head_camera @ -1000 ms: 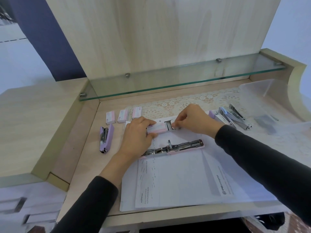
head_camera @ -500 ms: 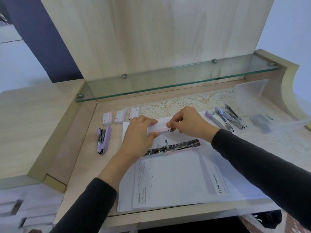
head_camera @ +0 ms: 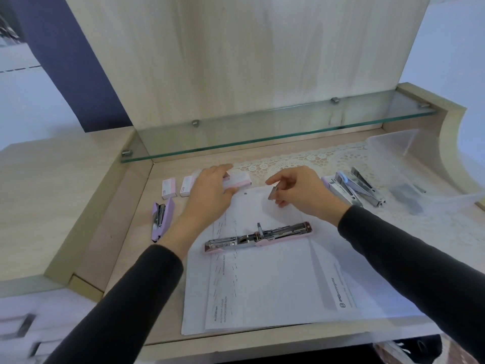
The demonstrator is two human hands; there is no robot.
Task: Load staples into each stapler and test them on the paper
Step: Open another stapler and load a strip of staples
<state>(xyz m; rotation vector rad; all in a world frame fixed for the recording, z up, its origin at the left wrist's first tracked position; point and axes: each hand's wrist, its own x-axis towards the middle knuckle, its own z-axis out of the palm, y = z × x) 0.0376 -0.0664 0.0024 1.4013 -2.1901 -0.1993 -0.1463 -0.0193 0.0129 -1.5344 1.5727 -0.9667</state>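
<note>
Metal staple strip (head_camera: 273, 193) pinched in right grip (head_camera: 299, 191); left grip (head_camera: 210, 191) clamped on staple box (head_camera: 236, 181).

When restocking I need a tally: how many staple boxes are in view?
3: two boxes side by side left of the left hand, a third box under its fingers; another may be hidden behind it.

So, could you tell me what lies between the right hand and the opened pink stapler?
Only bare white paper lies between the right hand and the opened pink stapler, in the head view.

Pale wooden desk (head_camera: 126, 232) under glass shelf (head_camera: 262, 132)
</note>
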